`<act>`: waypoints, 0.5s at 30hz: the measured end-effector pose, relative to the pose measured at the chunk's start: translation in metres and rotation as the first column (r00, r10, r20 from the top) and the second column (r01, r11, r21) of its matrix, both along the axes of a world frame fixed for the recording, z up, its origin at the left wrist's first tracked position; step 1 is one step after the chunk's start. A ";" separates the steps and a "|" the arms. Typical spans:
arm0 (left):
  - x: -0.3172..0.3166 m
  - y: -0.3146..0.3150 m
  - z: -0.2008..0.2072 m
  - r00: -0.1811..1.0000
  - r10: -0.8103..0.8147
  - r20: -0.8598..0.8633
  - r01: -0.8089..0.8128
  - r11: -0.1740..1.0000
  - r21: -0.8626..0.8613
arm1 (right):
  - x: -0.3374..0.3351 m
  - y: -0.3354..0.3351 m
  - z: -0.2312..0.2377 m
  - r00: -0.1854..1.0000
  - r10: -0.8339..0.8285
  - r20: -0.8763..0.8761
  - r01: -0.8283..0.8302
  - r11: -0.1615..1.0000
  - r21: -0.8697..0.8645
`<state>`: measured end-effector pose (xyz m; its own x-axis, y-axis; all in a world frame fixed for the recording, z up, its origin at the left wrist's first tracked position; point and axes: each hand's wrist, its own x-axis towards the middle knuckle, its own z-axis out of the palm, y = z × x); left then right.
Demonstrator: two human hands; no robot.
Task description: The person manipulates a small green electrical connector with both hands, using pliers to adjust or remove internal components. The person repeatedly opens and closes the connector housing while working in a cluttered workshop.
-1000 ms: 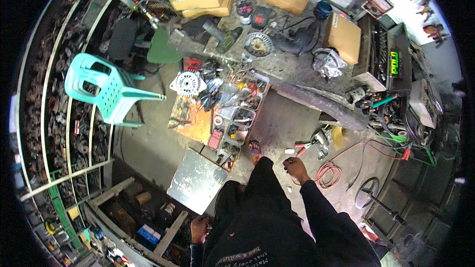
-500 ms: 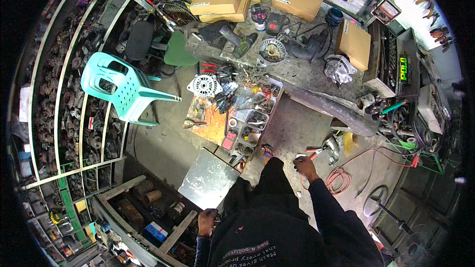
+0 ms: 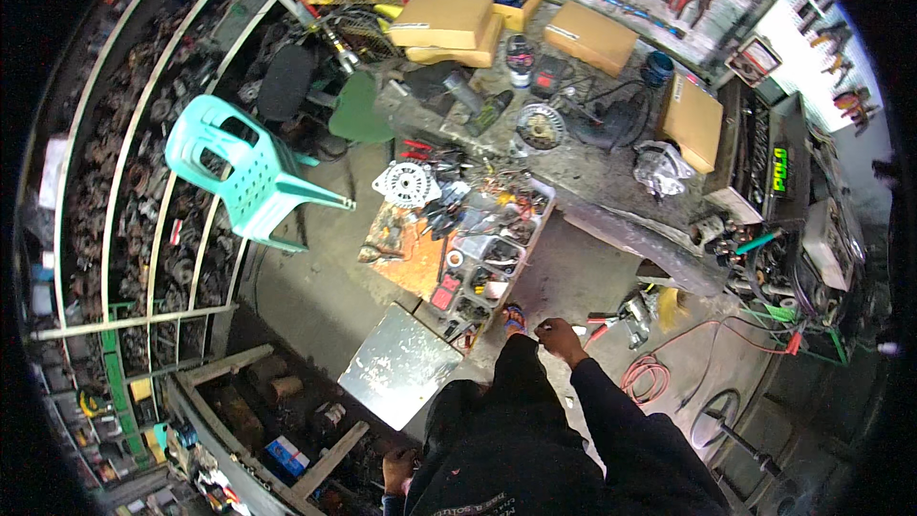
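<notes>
My right hand is held out in front of my right thigh, above the floor, with its fingers curled together. A small pale bit shows at the fingertips, too small to name. Down by my left hip, my left hand is closed; what it holds, if anything, is hidden. The low work table ahead carries a round silver alternator housing, a tray of small parts and several dark tools. Near it stands a metal-topped stool or box, scuffed and pale.
A teal plastic chair stands at the left before shelves crammed with parts. The long workbench at the back bears cardboard boxes and a cordless drill. On the right floor lie a coiled orange hose and a pedestal fan.
My right hand has moved leftward and inward toward my leg. My left hand has dropped lower beside my body. The whole view has shifted slightly.
</notes>
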<state>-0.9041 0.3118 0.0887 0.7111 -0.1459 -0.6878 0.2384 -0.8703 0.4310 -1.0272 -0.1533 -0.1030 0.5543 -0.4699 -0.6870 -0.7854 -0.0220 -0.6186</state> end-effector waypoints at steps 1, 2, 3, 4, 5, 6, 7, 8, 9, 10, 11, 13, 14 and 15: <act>-0.003 0.015 -0.010 0.997 -0.046 0.069 0.052 0.994 -0.098 | -0.006 0.005 -0.015 1.000 -0.012 0.004 0.012 1.000 0.009; -0.006 0.011 -0.015 0.987 -0.074 0.141 0.101 0.976 -0.195 | -0.007 0.006 -0.016 1.000 -0.005 -0.013 0.006 0.999 0.045; -0.010 0.013 -0.012 0.998 0.037 0.047 -0.028 0.981 -0.192 | -0.007 0.008 -0.018 1.000 0.000 -0.030 0.002 0.997 0.082; -0.014 0.015 -0.009 0.987 0.156 -0.040 -0.161 0.971 -0.178 | -0.008 0.009 -0.019 0.999 0.026 -0.025 -0.025 0.999 0.044; -0.009 -0.006 0.006 0.956 0.266 -0.120 -0.283 0.947 -0.155 | -0.010 0.008 -0.017 0.999 0.042 -0.026 -0.042 0.999 0.003; -0.013 -0.010 0.015 0.939 0.320 -0.124 -0.341 0.913 -0.224 | -0.015 0.010 -0.019 0.998 0.063 -0.028 -0.064 0.998 -0.028; -0.017 0.006 0.000 0.968 0.244 -0.054 -0.250 0.940 -0.230 | -0.016 0.009 -0.022 0.997 0.077 0.003 -0.077 0.997 -0.026; -0.024 0.023 -0.010 0.983 0.184 0.025 -0.174 0.960 -0.221 | -0.010 0.011 -0.012 0.996 0.088 -0.010 -0.089 0.996 -0.005; -0.029 0.033 -0.014 0.970 0.241 0.029 -0.228 0.946 -0.228 | -0.001 0.013 0.010 0.995 0.097 -0.024 -0.097 0.995 0.012; -0.028 0.036 -0.019 0.959 0.282 0.025 -0.267 0.932 -0.246 | 0.001 0.018 0.023 0.990 0.142 0.005 -0.142 0.990 -0.021; -0.026 0.035 -0.024 0.947 0.322 0.022 -0.305 0.915 -0.263 | 0.004 0.025 0.033 0.982 0.187 0.034 -0.185 0.981 -0.055; -0.006 -0.030 0.038 0.918 0.395 0.033 -0.360 0.867 -0.345 | 0.037 0.041 0.099 0.950 0.298 0.087 -0.298 0.954 -0.016; 0.007 -0.053 0.054 0.910 0.414 0.001 -0.385 0.847 -0.366 | 0.035 0.054 0.082 0.893 0.379 0.244 -0.376 0.925 -0.060; 0.015 -0.066 0.063 0.890 0.456 -0.019 -0.428 0.821 -0.378 | 0.046 0.076 0.095 0.865 0.334 0.374 -0.353 0.935 -0.020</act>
<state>-0.8895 0.2460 0.1516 0.8027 -0.0326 -0.5954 0.5177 -0.4574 0.7230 -0.9815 -0.0771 -0.0078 0.8903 -0.1754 -0.4203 -0.4510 -0.2122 -0.8669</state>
